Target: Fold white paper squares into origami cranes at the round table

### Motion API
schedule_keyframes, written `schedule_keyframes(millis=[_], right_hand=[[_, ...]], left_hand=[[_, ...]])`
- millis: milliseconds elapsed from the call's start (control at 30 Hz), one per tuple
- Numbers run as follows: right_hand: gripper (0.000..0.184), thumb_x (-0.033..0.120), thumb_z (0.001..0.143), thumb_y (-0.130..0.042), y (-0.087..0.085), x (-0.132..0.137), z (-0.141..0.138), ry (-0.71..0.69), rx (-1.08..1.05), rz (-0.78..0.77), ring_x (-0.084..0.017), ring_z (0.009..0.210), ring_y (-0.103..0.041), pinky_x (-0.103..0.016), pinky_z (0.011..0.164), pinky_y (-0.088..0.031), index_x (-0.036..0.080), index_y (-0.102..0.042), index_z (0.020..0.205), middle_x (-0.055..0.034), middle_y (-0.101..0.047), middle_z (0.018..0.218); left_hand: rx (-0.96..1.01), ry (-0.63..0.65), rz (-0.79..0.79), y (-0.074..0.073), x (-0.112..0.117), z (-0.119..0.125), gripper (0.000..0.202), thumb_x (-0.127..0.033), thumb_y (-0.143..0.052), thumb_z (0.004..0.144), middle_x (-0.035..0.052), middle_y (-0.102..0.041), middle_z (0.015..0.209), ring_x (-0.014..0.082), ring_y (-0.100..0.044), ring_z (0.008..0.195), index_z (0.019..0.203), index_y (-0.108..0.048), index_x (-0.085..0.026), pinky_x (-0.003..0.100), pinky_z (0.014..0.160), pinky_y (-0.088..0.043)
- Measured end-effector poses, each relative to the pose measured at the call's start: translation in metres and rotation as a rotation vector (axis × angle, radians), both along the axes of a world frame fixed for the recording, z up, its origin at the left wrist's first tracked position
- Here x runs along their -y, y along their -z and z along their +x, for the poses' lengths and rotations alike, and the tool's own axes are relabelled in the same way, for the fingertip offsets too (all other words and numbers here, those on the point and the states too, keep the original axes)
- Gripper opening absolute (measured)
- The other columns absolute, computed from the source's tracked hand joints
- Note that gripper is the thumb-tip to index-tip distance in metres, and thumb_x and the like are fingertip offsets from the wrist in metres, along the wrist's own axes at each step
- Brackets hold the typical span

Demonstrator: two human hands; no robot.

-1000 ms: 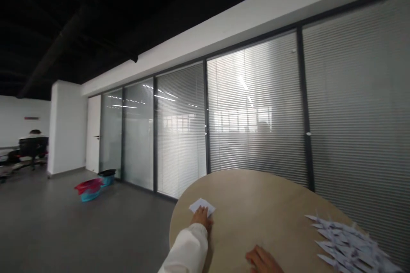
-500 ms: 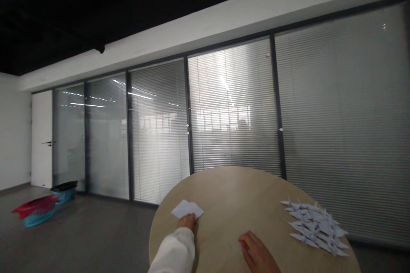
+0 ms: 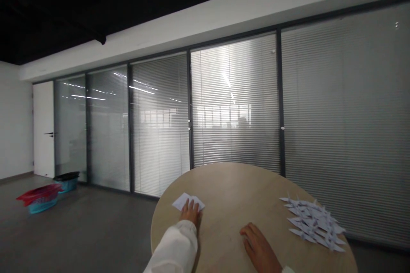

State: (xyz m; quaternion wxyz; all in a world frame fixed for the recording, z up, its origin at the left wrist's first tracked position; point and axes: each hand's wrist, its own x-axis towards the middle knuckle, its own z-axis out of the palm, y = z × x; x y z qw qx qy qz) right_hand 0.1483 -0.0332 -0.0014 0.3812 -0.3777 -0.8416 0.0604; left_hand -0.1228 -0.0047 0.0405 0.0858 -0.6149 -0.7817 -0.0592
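Note:
My left hand [image 3: 190,213], in a white sleeve [image 3: 174,245], reaches to the left part of the round table. Its spread fingers lie on the near edge of some white folded paper [image 3: 181,201], which is partly hidden beneath them. My right hand [image 3: 261,247] rests on the table near the front, its fingers loosely bent and the thumb a little apart. Nothing shows in it. To its right lies a cluster of several folded white paper cranes [image 3: 315,224] with pointed tips, packed closely together.
The round wooden table [image 3: 230,183] stands in front of glass partitions with blinds [image 3: 235,136]. On the floor at the left are a blue basket with a red liner [image 3: 41,198] and another blue one with a black liner [image 3: 67,182]. A white door [image 3: 44,130] is farther back.
My left hand has gone from bunched fingers at the paper's edge to fingers spread over it. My right hand has settled slightly, fingers still bent. The camera view has shifted a little.

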Motion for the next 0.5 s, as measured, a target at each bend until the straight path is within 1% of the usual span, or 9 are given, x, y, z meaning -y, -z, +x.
schedule_keyframes(millis=[33,100,133,200,300,367,433,467,500], right_hand=[[0.026,0.022,0.082,-0.035,-0.001,-0.003,0.001,0.044,0.026,0.005,-0.020,0.099,-0.050,-0.033,0.087,-0.038,0.020,-0.056,0.098,-0.0071,-0.055,0.100],[0.034,0.029,0.081,-0.039,-0.001,-0.012,0.003,0.157,0.088,0.012,-0.024,0.112,-0.040,-0.039,0.094,-0.032,0.021,-0.051,0.112,-0.0084,-0.048,0.117],[0.038,0.035,0.081,-0.040,0.000,-0.017,0.004,0.202,0.129,0.005,-0.026,0.116,-0.036,-0.042,0.095,-0.029,0.023,-0.048,0.117,-0.0080,-0.044,0.123],[0.044,0.044,0.081,-0.040,0.003,-0.027,0.005,0.286,0.196,-0.023,-0.030,0.120,-0.028,-0.050,0.096,-0.022,0.029,-0.041,0.122,-0.0060,-0.039,0.129],[0.047,0.050,0.081,-0.037,0.009,-0.036,0.008,0.353,0.251,-0.064,-0.033,0.122,-0.024,-0.056,0.094,-0.017,0.031,-0.038,0.124,-0.0070,-0.035,0.132],[0.047,0.050,0.082,-0.036,0.008,-0.036,0.009,0.360,0.258,-0.070,-0.034,0.122,-0.024,-0.057,0.094,-0.016,0.031,-0.038,0.124,-0.0076,-0.035,0.132],[0.047,0.048,0.082,-0.038,-0.003,-0.028,0.008,0.322,0.243,-0.063,-0.033,0.122,-0.022,-0.057,0.095,-0.016,0.029,-0.038,0.125,-0.0074,-0.034,0.132],[0.048,0.046,0.082,-0.039,-0.011,-0.021,0.005,0.275,0.228,-0.051,-0.032,0.123,-0.020,-0.054,0.097,-0.015,0.029,-0.035,0.127,-0.0067,-0.031,0.134],[0.051,0.043,0.081,-0.042,-0.021,-0.013,0.001,0.175,0.225,-0.026,-0.029,0.125,-0.017,-0.050,0.100,-0.014,0.028,-0.030,0.129,-0.0053,-0.027,0.136]], left_hand=[[-0.021,0.064,0.078,0.001,0.004,0.009,0.044,-0.037,-0.035,0.081,0.0049,-0.032,0.135,0.0252,-0.018,0.127,0.124,-0.041,-0.025,0.039,0.103,-0.013],[0.012,0.161,0.111,0.003,0.012,0.032,0.049,-0.048,-0.033,0.080,-0.0005,-0.025,0.139,0.0265,-0.008,0.129,0.127,-0.033,-0.033,0.045,0.102,-0.006],[0.050,0.179,0.069,0.004,0.016,0.044,0.050,-0.051,-0.030,0.080,-0.0019,-0.023,0.139,0.0277,-0.008,0.128,0.127,-0.030,-0.036,0.049,0.101,-0.006],[0.076,0.274,-0.010,0.008,0.022,0.064,0.052,-0.054,-0.023,0.080,-0.0021,-0.020,0.140,0.0284,-0.006,0.128,0.129,-0.026,-0.036,0.051,0.100,-0.004],[0.083,0.344,-0.081,0.013,0.027,0.078,0.055,-0.056,-0.016,0.080,-0.0015,-0.017,0.141,0.0301,-0.003,0.128,0.131,-0.020,-0.036,0.054,0.098,-0.001],[0.090,0.362,-0.116,0.015,0.027,0.080,0.056,-0.058,-0.016,0.079,-0.0005,-0.017,0.141,0.0314,-0.004,0.128,0.131,-0.020,-0.036,0.056,0.097,0.000],[0.101,0.359,-0.129,0.015,0.026,0.081,0.055,-0.058,-0.019,0.078,0.0003,-0.020,0.140,0.0319,-0.007,0.127,0.129,-0.022,-0.037,0.058,0.096,-0.001],[0.104,0.356,-0.119,0.014,0.026,0.082,0.054,-0.057,-0.023,0.078,0.0006,-0.021,0.139,0.0316,-0.010,0.127,0.129,-0.025,-0.038,0.058,0.096,-0.003],[0.099,0.347,-0.098,0.014,0.025,0.084,0.053,-0.056,-0.027,0.077,0.0006,-0.024,0.138,0.0304,-0.012,0.127,0.127,-0.028,-0.037,0.057,0.097,-0.006]])
